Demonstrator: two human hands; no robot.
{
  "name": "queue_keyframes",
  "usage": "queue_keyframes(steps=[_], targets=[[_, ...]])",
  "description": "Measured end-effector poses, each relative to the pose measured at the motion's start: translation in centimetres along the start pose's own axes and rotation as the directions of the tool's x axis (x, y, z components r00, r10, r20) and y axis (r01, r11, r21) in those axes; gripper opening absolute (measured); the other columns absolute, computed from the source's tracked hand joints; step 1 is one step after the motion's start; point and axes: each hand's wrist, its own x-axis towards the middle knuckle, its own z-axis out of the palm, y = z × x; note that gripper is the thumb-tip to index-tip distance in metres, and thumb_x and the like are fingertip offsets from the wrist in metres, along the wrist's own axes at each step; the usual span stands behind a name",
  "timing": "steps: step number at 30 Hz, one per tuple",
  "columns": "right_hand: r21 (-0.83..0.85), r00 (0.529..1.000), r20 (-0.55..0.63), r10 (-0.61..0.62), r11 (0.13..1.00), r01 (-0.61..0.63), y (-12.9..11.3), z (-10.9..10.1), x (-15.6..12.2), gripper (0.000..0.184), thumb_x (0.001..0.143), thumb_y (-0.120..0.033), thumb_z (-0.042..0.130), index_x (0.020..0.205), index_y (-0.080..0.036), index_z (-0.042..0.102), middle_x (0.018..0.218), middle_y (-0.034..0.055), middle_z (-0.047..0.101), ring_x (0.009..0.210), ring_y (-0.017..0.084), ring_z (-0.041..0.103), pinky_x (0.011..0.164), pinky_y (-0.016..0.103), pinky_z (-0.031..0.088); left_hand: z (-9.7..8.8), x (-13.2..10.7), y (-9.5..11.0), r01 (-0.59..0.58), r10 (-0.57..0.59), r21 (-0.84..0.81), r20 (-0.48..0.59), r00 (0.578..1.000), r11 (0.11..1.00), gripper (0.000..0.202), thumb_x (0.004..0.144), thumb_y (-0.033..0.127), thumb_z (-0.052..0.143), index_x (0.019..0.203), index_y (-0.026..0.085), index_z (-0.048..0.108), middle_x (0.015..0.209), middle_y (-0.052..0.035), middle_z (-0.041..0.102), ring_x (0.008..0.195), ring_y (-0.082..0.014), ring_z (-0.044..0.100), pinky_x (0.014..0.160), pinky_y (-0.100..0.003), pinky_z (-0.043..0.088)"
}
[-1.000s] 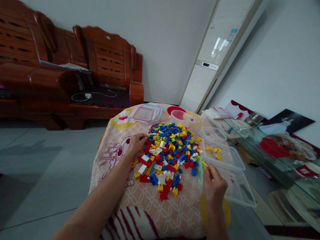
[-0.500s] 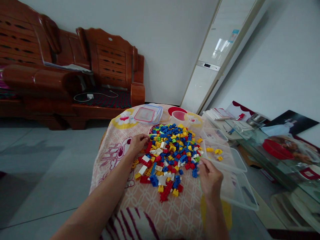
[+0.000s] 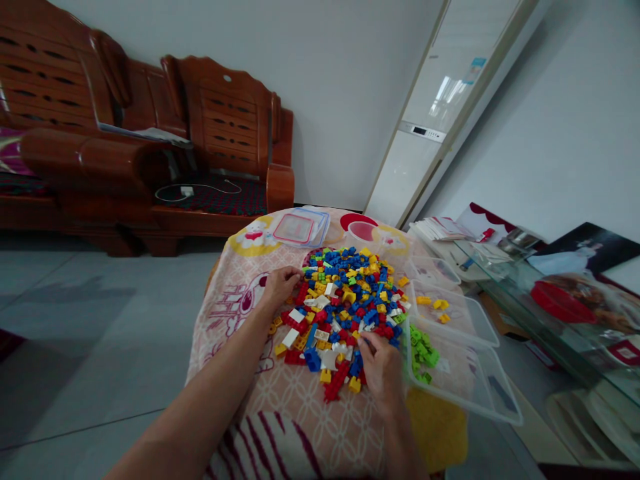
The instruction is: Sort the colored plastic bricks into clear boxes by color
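A heap of building bricks (image 3: 345,293) in blue, yellow, red, white and green covers the middle of the round table. At its left edge is my left hand (image 3: 281,287), fingers closed together by the bricks; what they hold, if anything, is too small to name. My right hand (image 3: 384,367) reaches into the heap's near right side, thumb and fingers pinched among yellow and white bricks. Its fingertips hide whatever lies between them. Just right of it, a clear plastic container (image 3: 480,400) has several green bricks (image 3: 423,352) in its left end.
Another clear container (image 3: 480,319) behind it has a few yellow bricks (image 3: 440,305). Box lids (image 3: 295,229) and a round tub (image 3: 363,231) lie at the back of the patterned tablecloth (image 3: 320,433). A glass-topped table (image 3: 545,333) stands to the right, a wooden sofa (image 3: 220,133) beyond.
My right hand has moved left from beside the container into the heap, uncovering the green bricks in the container. My left hand has stayed at the heap's left edge.
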Motion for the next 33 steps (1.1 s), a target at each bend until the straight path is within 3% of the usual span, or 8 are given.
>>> queue_keyframes(steps=[3, 7, 14, 21, 25, 29, 31, 33], targets=[[-0.151, 1.0, 0.019, -0.024, 0.988, 0.027, -0.6, 0.5, 0.2, 0.03, 0.089, -0.033, 0.05, 0.111, -0.026, 0.07, 0.09, 0.0067, 0.075, 0.075, 0.018, 0.069, 0.068, 0.024, 0.048, 0.0, 0.0, 0.0, 0.004, -0.004, 0.003, 0.002, 1.0, 1.0, 0.025, 0.071, 0.036, 0.057, 0.081, 0.017, 0.069, 0.071, -0.0037, 0.07, 0.067, -0.0181, 0.064, 0.061, -0.026, 0.05], [-0.132, 0.998, 0.021, -0.055, 0.99, 0.057, -0.9, 1.0, 0.5, 0.03, 0.09, -0.033, 0.048, 0.109, -0.026, 0.071, 0.094, 0.0066, 0.075, 0.077, 0.019, 0.069, 0.071, 0.025, 0.048, 0.0, 0.1, 0.0, -0.002, 0.002, 0.002, 0.001, 1.0, 1.0, 0.024, 0.071, 0.035, 0.057, 0.08, 0.017, 0.069, 0.071, -0.0035, 0.07, 0.066, -0.0179, 0.063, 0.062, -0.027, 0.05], [0.221, 0.986, -0.151, 0.071, 0.975, -0.037, -0.4, 1.1, -0.2, 0.037, 0.089, -0.035, 0.043, 0.104, -0.02, 0.073, 0.096, 0.0082, 0.074, 0.082, 0.019, 0.069, 0.075, 0.027, 0.051, -0.2, 0.0, 0.3, -0.021, 0.02, 0.022, 0.014, 1.0, 1.0, 0.024, 0.07, 0.034, 0.055, 0.077, 0.017, 0.069, 0.067, -0.0034, 0.068, 0.065, -0.0181, 0.062, 0.061, -0.027, 0.049], [0.601, 0.963, -0.147, 0.226, 0.794, -0.095, -0.5, -1.7, 0.2, 0.043, 0.083, -0.044, 0.052, 0.105, -0.011, 0.07, 0.063, 0.0043, 0.069, 0.044, 0.013, 0.057, 0.044, 0.023, 0.046, -0.2, -0.1, 0.5, -0.006, 0.006, 0.008, 0.011, 1.0, 1.0, 0.025, 0.07, 0.036, 0.055, 0.078, 0.017, 0.069, 0.068, -0.0036, 0.068, 0.065, -0.0181, 0.062, 0.061, -0.026, 0.049], [0.666, 0.909, -0.225, 0.35, 0.736, -0.118, 1.8, -4.7, 2.7, 0.044, 0.077, -0.041, 0.059, 0.105, -0.008, 0.069, 0.062, 0.0043, 0.067, 0.041, 0.013, 0.056, 0.035, 0.021, 0.04, -0.1, -0.2, 0.4, 0.001, -0.001, 0.001, 0.007, 1.0, 1.0, 0.024, 0.07, 0.036, 0.055, 0.077, 0.017, 0.069, 0.068, -0.0034, 0.068, 0.065, -0.018, 0.062, 0.06, -0.026, 0.048], [0.658, 0.815, -0.352, 0.46, 0.741, -0.134, 5.7, -7.3, 5.9, 0.054, 0.074, -0.038, 0.059, 0.116, -0.006, 0.063, 0.071, 0.0087, 0.071, 0.051, 0.019, 0.064, 0.04, 0.025, 0.048, -0.1, 0.0, 0.1, -0.001, 0.001, -0.018, 0.005, 1.0, 1.0, 0.024, 0.069, 0.037, 0.056, 0.076, 0.018, 0.068, 0.067, -0.0033, 0.068, 0.064, -0.0178, 0.062, 0.06, -0.026, 0.048], [0.652, 0.768, -0.42, 0.483, 0.749, -0.114, 6.8, -7.9, 6.9, 0.059, 0.074, -0.038, 0.057, 0.123, -0.005, 0.059, 0.079, 0.0117, 0.072, 0.06, 0.022, 0.068, 0.046, 0.028, 0.052, 0.0, 0.1, -0.1, -0.014, 0.014, -0.014, 0.01, 1.0, 1.0, 0.023, 0.069, 0.036, 0.056, 0.077, 0.018, 0.069, 0.067, -0.0031, 0.068, 0.063, -0.0175, 0.062, 0.06, -0.026, 0.049], [0.647, 0.754, -0.452, 0.476, 0.757, -0.09, 6.8, -7.7, 7.1, 0.059, 0.074, -0.038, 0.057, 0.122, -0.005, 0.059, 0.083, 0.0129, 0.072, 0.064, 0.024, 0.069, 0.048, 0.03, 0.053, 0.0, 0.2, -0.2, -0.023, 0.023, -0.003, 0.015, 1.0, 1.0, 0.023, 0.069, 0.035, 0.056, 0.077, 0.017, 0.069, 0.066, -0.003, 0.068, 0.062, -0.0172, 0.061, 0.06, -0.026, 0.049]])
